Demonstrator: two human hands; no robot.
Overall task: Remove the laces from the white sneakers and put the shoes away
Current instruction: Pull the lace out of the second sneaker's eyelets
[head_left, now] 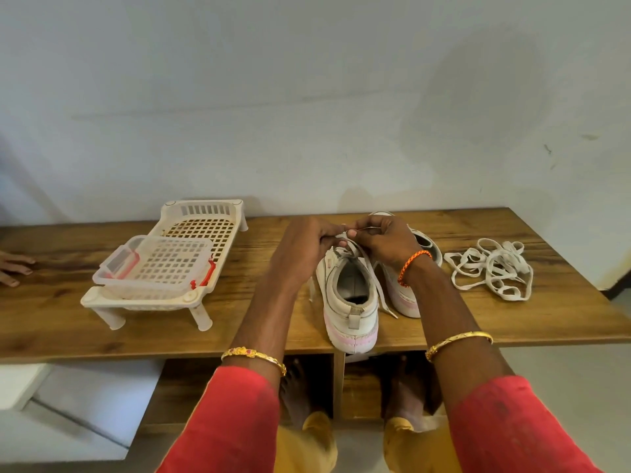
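Note:
Two white sneakers with pink soles stand on the wooden table (478, 322), heels toward me. The nearer sneaker (351, 302) still carries its white lace (377, 285), whose loose ends trail down both sides. My left hand (305, 244) and my right hand (382, 238) meet over its front, both pinching the lace at the upper eyelets. The second sneaker (408, 295) stands to the right, mostly hidden behind my right wrist. A loose white lace (491, 268) lies in a tangled heap further right.
A white plastic lattice rack (201, 233) stands at the left with a clear lidded container (153, 264) on it. Another person's fingers (13, 268) rest on the far left table edge. The wall runs close behind. My bare feet are below the table.

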